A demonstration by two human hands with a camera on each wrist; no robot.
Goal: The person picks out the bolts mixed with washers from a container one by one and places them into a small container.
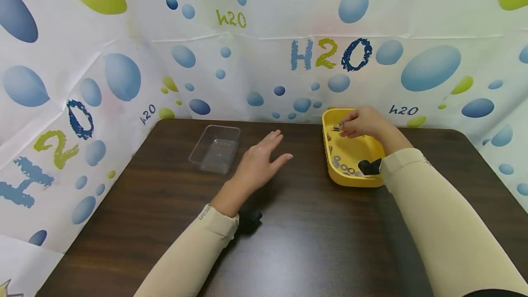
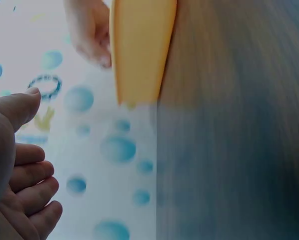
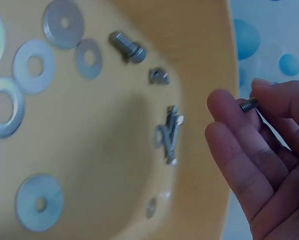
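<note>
Over the far part of a yellow tray [image 1: 354, 148], my right hand [image 1: 365, 122] pinches a small threaded screw [image 3: 249, 104] between thumb and fingers; only its threaded end shows in the right wrist view. Inside the tray lie several flat washers [image 3: 34, 66], a bolt [image 3: 127, 46], a nut [image 3: 159, 76] and a few thin screws [image 3: 170, 142] by the wall. My left hand [image 1: 259, 159] hovers above the table with fingers extended and thumb apart, holding nothing. It is nearest to a clear plastic container [image 1: 217, 158], which stands to its left.
The dark wooden table [image 1: 305, 233] backs onto a white sheet [image 1: 264, 77] printed with blue and green drops. Black wrist devices [image 1: 250, 218] sit under the sleeves. The tray's raised wall [image 3: 209, 100] runs beside the right hand.
</note>
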